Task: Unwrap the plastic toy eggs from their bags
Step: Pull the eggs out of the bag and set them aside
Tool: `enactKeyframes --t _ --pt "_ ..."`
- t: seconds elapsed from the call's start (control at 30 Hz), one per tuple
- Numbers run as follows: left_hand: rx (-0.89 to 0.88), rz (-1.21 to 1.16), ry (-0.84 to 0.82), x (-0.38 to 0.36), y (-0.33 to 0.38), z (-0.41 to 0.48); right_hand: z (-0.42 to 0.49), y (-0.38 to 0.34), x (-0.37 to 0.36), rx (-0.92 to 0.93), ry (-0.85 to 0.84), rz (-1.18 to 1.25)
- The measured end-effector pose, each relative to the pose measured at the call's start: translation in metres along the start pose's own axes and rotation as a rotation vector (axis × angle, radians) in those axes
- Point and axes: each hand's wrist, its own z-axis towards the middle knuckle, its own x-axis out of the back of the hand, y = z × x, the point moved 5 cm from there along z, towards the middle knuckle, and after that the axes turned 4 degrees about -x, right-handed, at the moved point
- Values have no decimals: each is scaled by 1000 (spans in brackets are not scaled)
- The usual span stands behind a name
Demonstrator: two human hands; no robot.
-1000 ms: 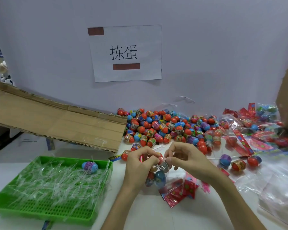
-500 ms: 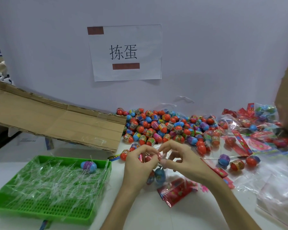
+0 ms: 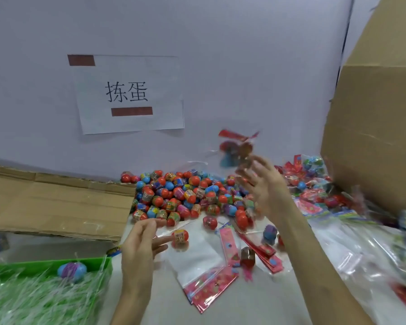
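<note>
A blurred clear bag with a red header and several toy eggs inside [image 3: 236, 148] is in the air just above the fingertips of my right hand [image 3: 265, 188]. That hand is raised over the table with its fingers straight and spread. My left hand [image 3: 140, 245] hovers lower with relaxed fingers, holding nothing. A loose orange egg [image 3: 179, 238] lies by its fingertips. A heap of unwrapped eggs [image 3: 174, 195] sits against the wall. Bagged eggs [image 3: 312, 170] are piled at the right.
Empty red-topped bags [image 3: 209, 285] lie in front of my hands. A green tray [image 3: 45, 265] of shredded plastic with one blue-purple egg [image 3: 72, 270] is at the lower left. A cardboard flap [image 3: 56, 207] is on the left, a cardboard box [image 3: 380, 113] on the right, more clear plastic [image 3: 361, 254] beside it.
My hands were together picking at a bag. They have parted: the right hand swung up and right with fingers spread, the bag now above it; the left hand is empty.
</note>
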Motion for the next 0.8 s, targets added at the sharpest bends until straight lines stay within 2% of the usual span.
enactKeyframes --t 0.03,0.1,0.2,0.3,0.43,0.53,0.7,0.8 --pt "-7 10 -13 -2 1 -1 7 -18 10 91 76 134" --pt "-44 40 -43 -5 3 -3 17 -40 26 195 198 174" --pt "-113 114 -100 -10 7 -4 22 -33 36 190 325 -27" --pt "-138 199 -168 -15 6 -7 9 -2 32 128 322 -260" --pt "-144 337 -255 -20 1 -11 -16 46 25 63 224 -607" --pt "-139 473 -315 -25 -4 -11 -24 64 19 100 135 -958" --pt "-148 618 -389 -27 -8 -12 -34 87 -9 -17 -302 -1118" --pt "-149 628 -374 -25 -9 -10 -41 112 -19 -113 -502 -1321"
